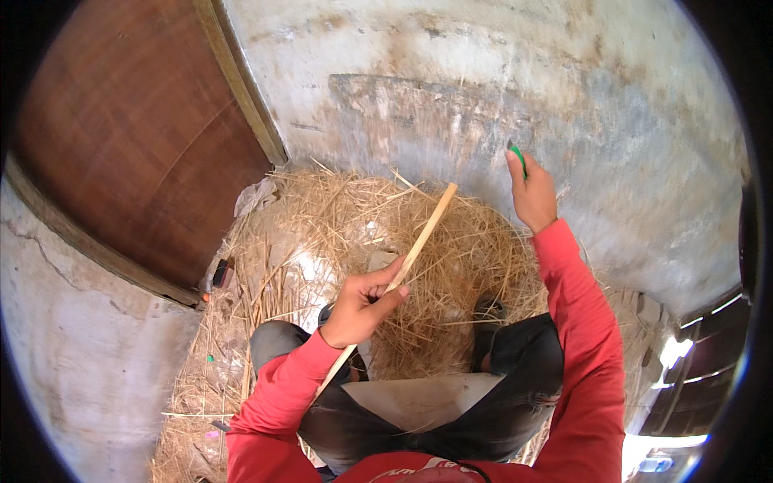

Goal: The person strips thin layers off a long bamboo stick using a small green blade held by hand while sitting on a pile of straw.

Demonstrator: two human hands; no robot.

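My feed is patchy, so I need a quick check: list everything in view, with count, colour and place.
long thin wooden stick: one, pale tan, held slanting across the centre.
small green-handled tool: one, green, in the raised hand at upper right; its kind is unclear.
loose straw pile: one heap, yellow-tan, on the floor against the wall.
flat pale sheet: one, off-white, across the lap.
brown wooden door: one, reddish brown, upper left.
grey plaster wall: weathered grey, top and right.
dark sandals: two, dark, on the feet in the straw.
left hand: grips the stick, red sleeve.
right hand: grips the green tool, red sleeve.
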